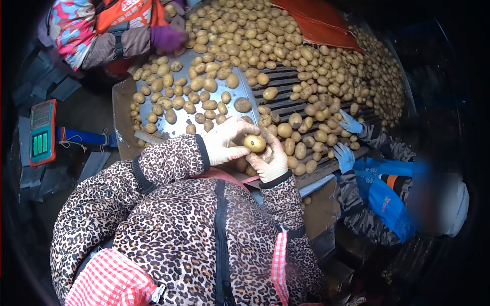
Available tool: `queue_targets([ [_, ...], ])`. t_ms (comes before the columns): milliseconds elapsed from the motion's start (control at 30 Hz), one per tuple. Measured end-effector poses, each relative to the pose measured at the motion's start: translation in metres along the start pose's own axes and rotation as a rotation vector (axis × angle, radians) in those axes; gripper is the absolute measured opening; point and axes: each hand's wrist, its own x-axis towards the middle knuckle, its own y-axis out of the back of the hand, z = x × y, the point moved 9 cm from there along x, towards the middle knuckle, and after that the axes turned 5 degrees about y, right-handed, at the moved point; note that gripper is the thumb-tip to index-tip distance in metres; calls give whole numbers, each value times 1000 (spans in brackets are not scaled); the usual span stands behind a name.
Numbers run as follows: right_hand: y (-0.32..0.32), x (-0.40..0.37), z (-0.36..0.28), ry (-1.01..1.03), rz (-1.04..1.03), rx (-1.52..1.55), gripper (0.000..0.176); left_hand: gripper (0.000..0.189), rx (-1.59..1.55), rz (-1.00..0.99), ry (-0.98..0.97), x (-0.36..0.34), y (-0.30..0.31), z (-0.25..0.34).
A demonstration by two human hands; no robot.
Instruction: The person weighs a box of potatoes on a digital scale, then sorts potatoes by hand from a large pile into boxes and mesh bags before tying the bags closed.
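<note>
A single potato [254,144] with a small dark spot on its skin is held up between my two hands, above the near edge of the sorting surface. My left hand [227,142], in a pale glove, pinches it from the left with thumb and fingers. From the right, the fingers of my right hand [271,157], gloved too, are curled around its side. Loose potatoes [209,84] lie just beyond my hands on a metal plate [237,115] and on dark slatted bars [280,81].
A large potato heap [352,76] covers the far side, under an orange-red flap [321,23]. At right, a co-worker's blue-gloved hands [347,140] touch potatoes. Another co-worker's purple glove [168,38] is at upper left. A red scale display [42,132] stands left.
</note>
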Motion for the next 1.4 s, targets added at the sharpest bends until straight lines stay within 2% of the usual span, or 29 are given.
queue_targets([
  [33, 2, -6, 2, -36, 41, 7, 69, 49, -82, -34, 12, 0, -5, -2],
  [67, 6, -9, -1, 0, 41, -98, 68, 41, 177, -28, -40, -3, -2, 18],
  [167, 6, -14, -12, 127, 32, -435, 64, 35, -396, 0, 252, -5, -11, -14],
  [233, 7, -18, 0, 150, 126, -419, 63, 29, -295, 86, 242, -5, -3, -19],
  [300, -2, -17, -4, 210, 105, -587, 61, 28, -267, 132, 287, -4, 1, -29],
  [333, -16, -18, -16, 348, 58, -768, 60, 26, -424, 172, 476, -9, -2, -58],
  [367, -34, -21, -33, 337, 60, -875, 56, 26, -562, 199, 489, -14, -8, -81],
  [433, -13, -24, 13, 68, 100, -508, 57, 25, -650, 204, 460, -18, -13, -81],
  [467, -14, -23, 26, -5, 134, -158, 59, 28, -517, 175, 430, -17, -9, -74],
  [500, -12, -24, 29, -82, 169, 9, 59, 31, -494, 148, 378, -17, -8, -67],
  [567, 3, -27, 32, -114, 208, 117, 55, 38, -443, 82, 265, -17, -11, -42],
  [600, 13, -32, 42, -177, 265, 180, 55, 47, -121, -13, 127, -16, -12, -32],
  [633, 14, -34, 42, -165, 242, 57, 53, 49, 126, -7, 16, -17, -11, -17],
  [700, 12, -40, 53, -309, 174, 56, 55, 47, 165, -29, 6, -19, -10, -10],
  [733, 10, -42, 59, -399, 140, 183, 49, 44, 123, -2, -3, -20, -11, -15],
  [800, -5, -38, 71, -409, 40, 495, 45, 30, 35, 113, -37, -24, -6, -18],
  [867, -2, -40, 62, -380, 141, 178, 49, 18, -44, 172, -25, -25, -4, -23],
  [933, 7, -42, 84, -405, 205, 367, 47, 18, -41, 147, 20, -24, -6, -30],
  [967, 4, -40, 82, -391, 192, 332, 45, 18, -37, 149, 48, -27, -4, -32],
  [1000, 0, -38, 80, -377, 180, 296, 42, 18, 50, 148, 10, -28, -3, -24],
  [1033, -1, -39, 86, -445, 216, 404, 39, 17, 177, 137, -83, -30, -4, -16],
  [1100, -2, -32, 96, -525, 95, 778, 36, 20, 567, 47, -15, -34, -8, -23],
  [1133, 0, -29, 93, -508, -29, 856, 41, 21, 678, -23, 99, -34, -4, -30],
  [1233, -3, -26, 94, -650, 165, 551, 48, 40, 346, 24, 480, -32, 23, -50],
  [1300, 0, -31, 93, -728, 302, 333, 53, 63, 325, 94, 53, -18, 5, -12],
  [1333, 4, -26, 91, -610, 235, 54, 62, 74, 438, -11, -124, -12, -12, -13],
  [1367, 7, -23, 89, -500, 199, -242, 71, 70, 469, -97, -9, -10, -20, -23],
  [1400, 24, -24, 101, -583, 129, -300, 70, 66, 490, -60, 52, -8, -11, -38],
])
